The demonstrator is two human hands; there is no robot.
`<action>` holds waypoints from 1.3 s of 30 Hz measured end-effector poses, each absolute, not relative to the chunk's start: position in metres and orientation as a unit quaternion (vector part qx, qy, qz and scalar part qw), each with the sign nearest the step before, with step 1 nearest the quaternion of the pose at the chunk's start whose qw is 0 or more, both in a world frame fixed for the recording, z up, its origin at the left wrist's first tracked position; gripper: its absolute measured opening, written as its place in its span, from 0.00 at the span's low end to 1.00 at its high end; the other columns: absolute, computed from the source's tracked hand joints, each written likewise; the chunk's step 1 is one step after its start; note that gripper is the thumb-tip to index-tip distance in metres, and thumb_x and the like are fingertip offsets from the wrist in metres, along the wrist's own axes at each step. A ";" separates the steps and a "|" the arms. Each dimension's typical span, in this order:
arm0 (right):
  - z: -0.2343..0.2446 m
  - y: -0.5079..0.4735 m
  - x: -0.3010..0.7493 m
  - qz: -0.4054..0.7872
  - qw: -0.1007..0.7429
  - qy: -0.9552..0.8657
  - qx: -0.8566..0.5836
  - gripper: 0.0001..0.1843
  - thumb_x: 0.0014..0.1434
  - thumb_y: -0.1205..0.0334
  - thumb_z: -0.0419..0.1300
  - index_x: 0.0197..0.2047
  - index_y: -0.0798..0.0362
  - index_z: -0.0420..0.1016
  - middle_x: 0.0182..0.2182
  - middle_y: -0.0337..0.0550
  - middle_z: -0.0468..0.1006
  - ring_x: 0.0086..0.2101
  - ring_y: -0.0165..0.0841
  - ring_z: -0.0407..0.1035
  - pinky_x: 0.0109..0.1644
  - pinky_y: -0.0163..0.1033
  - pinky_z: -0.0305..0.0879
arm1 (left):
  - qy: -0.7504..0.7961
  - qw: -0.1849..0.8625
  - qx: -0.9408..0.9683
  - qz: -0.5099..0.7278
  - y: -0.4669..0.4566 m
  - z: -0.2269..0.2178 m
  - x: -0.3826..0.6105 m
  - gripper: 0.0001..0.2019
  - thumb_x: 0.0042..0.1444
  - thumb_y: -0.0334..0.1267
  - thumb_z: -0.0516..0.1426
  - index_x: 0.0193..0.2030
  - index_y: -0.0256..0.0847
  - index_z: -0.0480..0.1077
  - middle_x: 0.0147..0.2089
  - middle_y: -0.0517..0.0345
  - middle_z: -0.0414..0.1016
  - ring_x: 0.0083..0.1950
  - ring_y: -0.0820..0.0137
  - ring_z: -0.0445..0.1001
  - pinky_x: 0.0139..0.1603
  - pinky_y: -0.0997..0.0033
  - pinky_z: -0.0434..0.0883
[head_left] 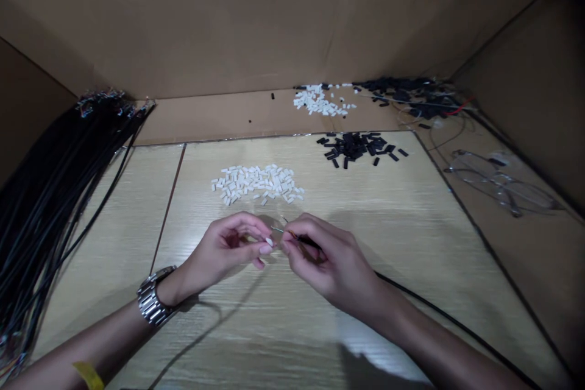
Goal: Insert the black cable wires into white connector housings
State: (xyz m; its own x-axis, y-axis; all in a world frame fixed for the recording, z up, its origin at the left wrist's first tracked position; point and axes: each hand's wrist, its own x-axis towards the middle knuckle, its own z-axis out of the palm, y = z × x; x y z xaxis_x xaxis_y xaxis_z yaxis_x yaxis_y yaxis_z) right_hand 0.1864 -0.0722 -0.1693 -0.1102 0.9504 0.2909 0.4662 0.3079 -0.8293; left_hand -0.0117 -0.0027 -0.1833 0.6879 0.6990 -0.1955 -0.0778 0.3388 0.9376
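Note:
My left hand (237, 242) pinches a small white plastic connector housing (269, 242) between thumb and fingertip. Just to its right, my right hand (326, 256) is closed around the end of a black cable (425, 300), with thin coloured wires (278, 230) sticking out towards the left fingertips. The wire ends and the white housing are close together; whether they touch I cannot tell. Behind the hands lies a pile of white housings (258, 183). Farther back and to the right is a heap of black housings (356, 147).
A thick bundle of black cables (50, 177) fills the left side. Against the cardboard wall (228, 18) lie more white pieces (320, 100) and black pieces (420, 94) with loose wires. Clear-framed glasses (503, 180) rest at the right.

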 end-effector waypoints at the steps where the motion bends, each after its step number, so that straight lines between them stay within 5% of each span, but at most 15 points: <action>1: -0.169 -0.072 0.186 0.285 0.425 -0.689 -0.513 0.04 0.64 0.69 0.58 0.40 0.51 0.71 0.29 0.36 0.73 0.25 0.26 0.63 0.29 0.34 0.59 | 0.307 0.761 0.514 0.251 -0.002 -0.183 -0.011 0.07 0.54 0.31 0.67 0.39 0.36 0.76 0.35 0.58 0.79 0.34 0.74 0.77 0.31 0.78 0.79; 17: -0.171 -0.074 0.182 0.313 0.452 -0.666 -0.505 0.06 0.61 0.73 0.59 0.36 0.52 0.69 0.27 0.30 0.67 0.22 0.21 0.54 0.27 0.31 0.54 | 0.314 0.784 0.487 0.223 0.003 -0.178 -0.013 0.05 0.55 0.29 0.67 0.37 0.37 0.76 0.34 0.59 0.79 0.35 0.74 0.79 0.31 0.80 0.80; 39: -0.170 -0.075 0.182 0.307 0.445 -0.672 -0.506 0.06 0.61 0.72 0.59 0.36 0.53 0.69 0.27 0.31 0.68 0.22 0.22 0.56 0.27 0.31 0.55 | 0.287 0.813 0.458 0.218 0.005 -0.174 -0.013 0.05 0.57 0.26 0.65 0.39 0.37 0.76 0.33 0.61 0.81 0.32 0.76 0.81 0.31 0.82 0.80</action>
